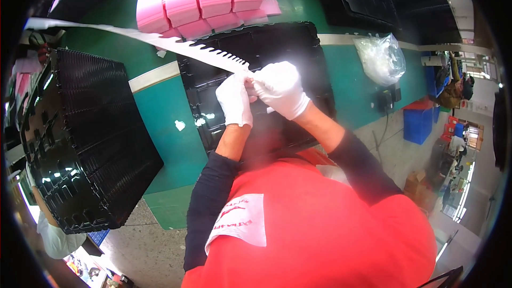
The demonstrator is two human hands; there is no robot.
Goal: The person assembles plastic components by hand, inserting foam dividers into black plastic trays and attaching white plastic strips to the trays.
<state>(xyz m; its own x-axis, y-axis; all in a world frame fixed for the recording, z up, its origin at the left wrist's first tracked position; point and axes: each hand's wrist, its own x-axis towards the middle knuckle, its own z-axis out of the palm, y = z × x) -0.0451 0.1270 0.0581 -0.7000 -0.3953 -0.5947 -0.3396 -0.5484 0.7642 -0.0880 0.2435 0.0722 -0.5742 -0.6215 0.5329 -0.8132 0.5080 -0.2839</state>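
In my head view the white strip (pixel 184 49) is long and narrow, and it goes out from the hands toward the upper left, so almost all of it lies on the left side of the wearer. Its long axis is oblique: the near end is at the fingers, over the black tray (pixel 298 40), and the far end is well away, beyond the tray's left edge. The teeth are cut along the side which faces away from the wearer's body. I judge the left hand (pixel 234 98) to be the nearer one to the strip's free length, because the right hand (pixel 280 89) is placed to the right of the near end. Both hands wear white gloves and are brought together, with bent fingers which seem to pinch this same end; exactly how each fingertip presses, I cannot tell. The pink stacks (pixel 181 8) stand on the green bench (pixel 160 109) just behind the tray, while the clear bag (pixel 381 60) rests well apart, at the right.
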